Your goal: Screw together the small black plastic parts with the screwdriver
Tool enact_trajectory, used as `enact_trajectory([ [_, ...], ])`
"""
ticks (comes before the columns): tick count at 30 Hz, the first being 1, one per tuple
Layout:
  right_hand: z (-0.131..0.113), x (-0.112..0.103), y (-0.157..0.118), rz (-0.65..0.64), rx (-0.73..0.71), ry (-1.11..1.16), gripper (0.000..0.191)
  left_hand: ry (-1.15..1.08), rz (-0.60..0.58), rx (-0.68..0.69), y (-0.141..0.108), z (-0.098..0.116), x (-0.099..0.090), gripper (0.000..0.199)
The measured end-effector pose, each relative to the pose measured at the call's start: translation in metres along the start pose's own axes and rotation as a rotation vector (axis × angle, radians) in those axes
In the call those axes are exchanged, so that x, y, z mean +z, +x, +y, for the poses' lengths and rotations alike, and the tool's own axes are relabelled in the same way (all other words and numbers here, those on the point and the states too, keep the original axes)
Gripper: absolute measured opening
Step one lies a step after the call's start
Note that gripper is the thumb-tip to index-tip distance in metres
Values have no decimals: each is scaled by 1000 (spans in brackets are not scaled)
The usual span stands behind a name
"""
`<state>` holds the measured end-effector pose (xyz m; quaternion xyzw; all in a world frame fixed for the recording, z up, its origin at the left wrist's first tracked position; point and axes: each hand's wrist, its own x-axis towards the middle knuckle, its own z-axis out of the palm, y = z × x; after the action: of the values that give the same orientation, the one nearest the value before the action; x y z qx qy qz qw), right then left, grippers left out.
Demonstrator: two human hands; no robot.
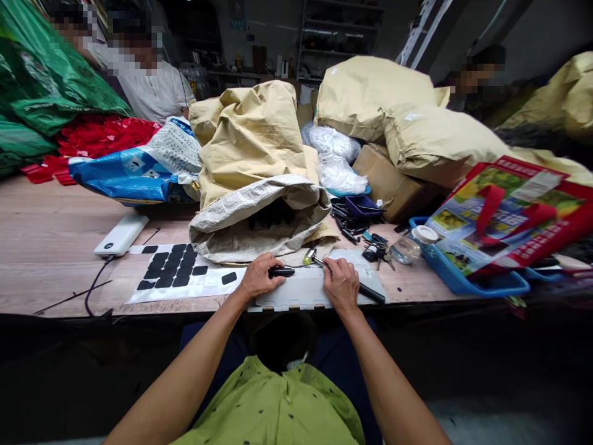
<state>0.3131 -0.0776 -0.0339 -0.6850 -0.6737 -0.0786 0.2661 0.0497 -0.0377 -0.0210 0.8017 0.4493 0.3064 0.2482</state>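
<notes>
My left hand (258, 277) is closed on a small black part (282, 272), pinched between thumb and fingers just above a grey-white board (296, 294) at the table's front edge. In my closed right hand (341, 284) is a small hammer (372, 294). Its black handle sticks out to the right of the fist, and its metal head with a yellow face (309, 256) points left, apart from the black part. Beyond both hands a tan sack (259, 232) lies with its white-lined mouth facing me. Dark pieces show dimly inside it.
Left on the table are black rounded pads (171, 267) on white sheets and a white power bank (121, 235) with a cable. Keys (386, 259), a jar (410, 244) and a blue tray (482, 284) holding a red bag (509, 216) stand right. Full sacks (375, 93) and people are behind.
</notes>
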Motion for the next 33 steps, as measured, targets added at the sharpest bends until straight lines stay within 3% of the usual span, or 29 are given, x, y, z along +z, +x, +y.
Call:
enact_trajectory([
  [9,-3,-3,1,-21,-4,-18,22,7,13,36,2,-4,3,18],
  [13,-3,-4,1,-24,4,-15,21,-24,42,78,-14,24,-1,14],
  [16,-3,-4,1,-29,9,-15,21,-175,-105,48,-49,58,5,16],
  [18,-3,-5,2,-31,13,-13,21,-280,-298,-37,-78,73,21,17],
  [20,-3,-5,2,-30,17,-11,21,-283,-448,-195,-103,74,47,19],
  [25,-3,-4,1,-21,16,-12,21,-228,-646,-774,-128,29,113,31],
  [27,-2,-4,1,-18,12,-11,21,-188,-650,-875,-128,14,125,41],
  [30,-2,-4,1,-13,4,-10,21,-170,-666,-832,-125,15,125,52],
  [33,-1,-3,1,-10,4,-13,22,-262,-778,-574,-113,40,101,47],
])
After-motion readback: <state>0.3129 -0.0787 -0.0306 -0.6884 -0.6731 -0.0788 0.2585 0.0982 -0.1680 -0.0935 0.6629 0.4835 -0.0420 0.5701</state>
